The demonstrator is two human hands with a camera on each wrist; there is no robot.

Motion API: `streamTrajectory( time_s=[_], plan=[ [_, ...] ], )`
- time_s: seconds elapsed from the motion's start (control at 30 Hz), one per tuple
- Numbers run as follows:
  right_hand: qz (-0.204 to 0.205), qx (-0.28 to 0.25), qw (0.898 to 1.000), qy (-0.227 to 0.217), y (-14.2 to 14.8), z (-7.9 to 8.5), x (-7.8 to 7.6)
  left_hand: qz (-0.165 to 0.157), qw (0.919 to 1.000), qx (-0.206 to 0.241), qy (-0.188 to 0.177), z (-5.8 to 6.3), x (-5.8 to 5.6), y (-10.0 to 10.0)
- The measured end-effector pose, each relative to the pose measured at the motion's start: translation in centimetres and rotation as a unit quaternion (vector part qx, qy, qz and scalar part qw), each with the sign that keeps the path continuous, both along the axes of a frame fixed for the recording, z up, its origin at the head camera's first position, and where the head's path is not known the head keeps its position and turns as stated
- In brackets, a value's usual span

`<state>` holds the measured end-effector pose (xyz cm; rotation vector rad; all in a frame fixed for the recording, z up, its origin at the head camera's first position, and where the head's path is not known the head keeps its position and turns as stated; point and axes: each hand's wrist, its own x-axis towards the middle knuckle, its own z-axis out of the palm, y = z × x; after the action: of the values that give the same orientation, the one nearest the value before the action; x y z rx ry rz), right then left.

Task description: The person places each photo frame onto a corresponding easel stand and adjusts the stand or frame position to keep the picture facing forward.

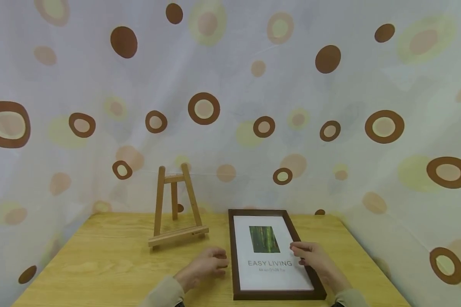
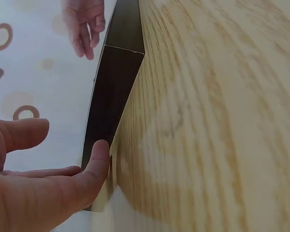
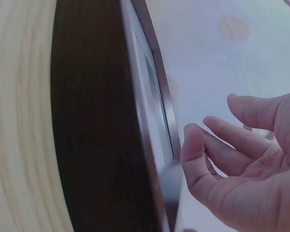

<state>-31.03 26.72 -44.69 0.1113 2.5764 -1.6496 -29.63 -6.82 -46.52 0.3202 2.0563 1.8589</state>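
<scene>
Reading both hands as loose, clamped on nothing: left hand [image 1: 207, 266] has thumb and fingers apart at the frame's left side, right hand [image 1: 316, 260] is over the right rim, thumb apart from bent fingers in its wrist view. I can't tell whether either touches. Frame [image 1: 279, 295] lies flat, face up, on the table [image 1: 80, 264], right of the easel [image 1: 159, 204]. Main risk I see is an uneven grip: left sits low beside the side wall, right rides higher over the rim. If one side takes load first, I'd expect the frame to tip or skid, and smooth rims could let fingers slide off. Flat bottom on wood also gives fingertips little to get under, so a poor purchase could drop an edge back down, maybe onto a finger. Right fingertips brushing the face could smudge it. Left hand is near the ledge [image 1: 176, 236]; a wide elbow or sleeve swing could knock the easel, which looks light. Contents: only the frame holds anything I can make out, a white sheet [image 1: 253, 279] with a green print [image 1: 264, 239] and "EASY LIVING" lettering [image 1: 270, 263] under it. Can't confirm a pane over it; backing is hidden, so if it's loose, the sheet could shift on tilting.
</scene>
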Motion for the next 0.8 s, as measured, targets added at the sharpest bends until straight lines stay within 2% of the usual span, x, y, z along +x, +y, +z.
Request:
streamTrajectory(
  time_s=[0.13, 0.37, 0.57, 0.8],
  plan=[
    [-0.005, -0.028, 1.000, -0.002, 2.2, 0.0, 0.2, -0.014, 0.9995, 0.015, -0.025, -0.2, -0.2, 0.3],
    [-0.001, -0.051, 0.999, -0.013, 4.3, -0.3, 0.8, -0.021, 0.9920, 0.092, -0.084, -0.7, -0.7, 0.5],
    [0.002, -0.045, 0.998, -0.035, 4.6, -0.9, 0.7, -0.016, 0.9907, 0.105, -0.086, -0.8, -0.6, 0.6],
    [-0.029, -0.019, 0.999, -0.033, 3.8, -1.5, 0.7, -0.011, 0.9916, 0.098, -0.084, -0.6, -0.3, 1.2]
  ],
)
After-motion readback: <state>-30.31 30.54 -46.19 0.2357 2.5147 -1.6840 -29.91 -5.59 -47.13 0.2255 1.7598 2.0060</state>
